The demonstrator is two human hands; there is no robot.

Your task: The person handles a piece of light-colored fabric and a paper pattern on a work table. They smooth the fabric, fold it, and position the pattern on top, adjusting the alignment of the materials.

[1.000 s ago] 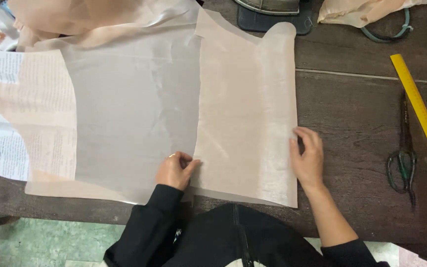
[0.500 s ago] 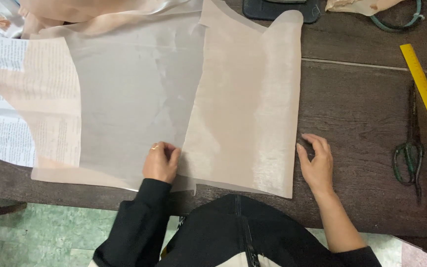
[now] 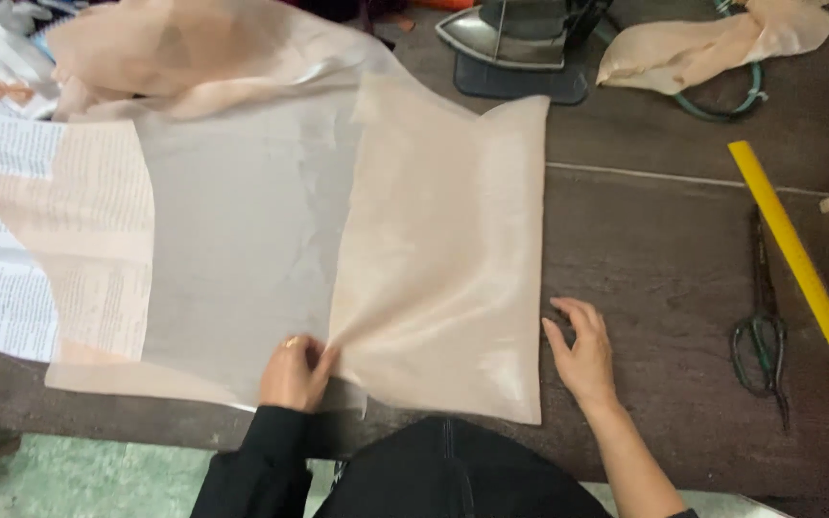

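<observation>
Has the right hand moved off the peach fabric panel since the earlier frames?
Yes. The right hand has shifted right, off the panel's edge; it now rests on bare dark table, nearer the scissors.

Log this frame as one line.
left hand: pinching sheer peach fabric at near edge | right hand: open, on table beside fabric's right edge | scissors, yellow ruler right, untouched

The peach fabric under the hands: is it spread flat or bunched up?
Spread flat: the fabric lies smooth on the table, left hand pressing it.
</observation>
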